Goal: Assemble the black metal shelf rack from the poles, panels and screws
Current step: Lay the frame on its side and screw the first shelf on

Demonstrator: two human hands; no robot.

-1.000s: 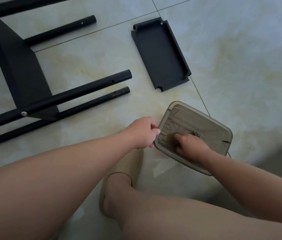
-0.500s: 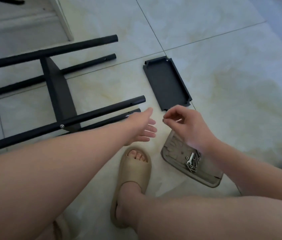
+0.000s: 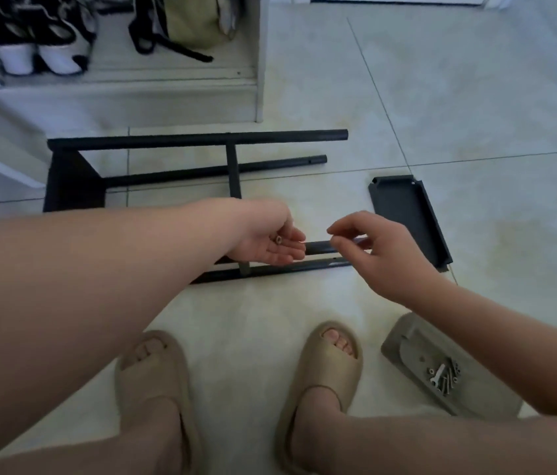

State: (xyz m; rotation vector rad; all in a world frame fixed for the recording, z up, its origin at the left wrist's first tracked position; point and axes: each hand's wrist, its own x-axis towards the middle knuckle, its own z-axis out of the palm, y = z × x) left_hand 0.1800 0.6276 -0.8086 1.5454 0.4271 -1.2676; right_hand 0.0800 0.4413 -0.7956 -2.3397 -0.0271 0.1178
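Note:
The partly built black rack (image 3: 201,140) lies on its side on the tiled floor, with several poles joined by an end panel (image 3: 71,181) and a middle panel (image 3: 232,169). My left hand (image 3: 267,238) is held palm up above the near poles (image 3: 318,248), and a small silver screw (image 3: 279,239) lies in it. My right hand (image 3: 373,248) hovers just to its right with loosely curled fingers. Its thumb and forefinger are close together, and nothing shows between them. A loose black panel (image 3: 410,217) lies on the floor to the right.
A beige tray (image 3: 407,347) at lower right holds several screws and a small wrench (image 3: 443,377). My feet in beige slippers (image 3: 325,371) stand on the floor below the hands. A white shoe shelf (image 3: 256,80) with shoes and a bag stands at the back left.
My right hand rose from the tray with a pinched screw and met my left hand. The screw now lies in my left palm. The view tilted up to the whole rack.

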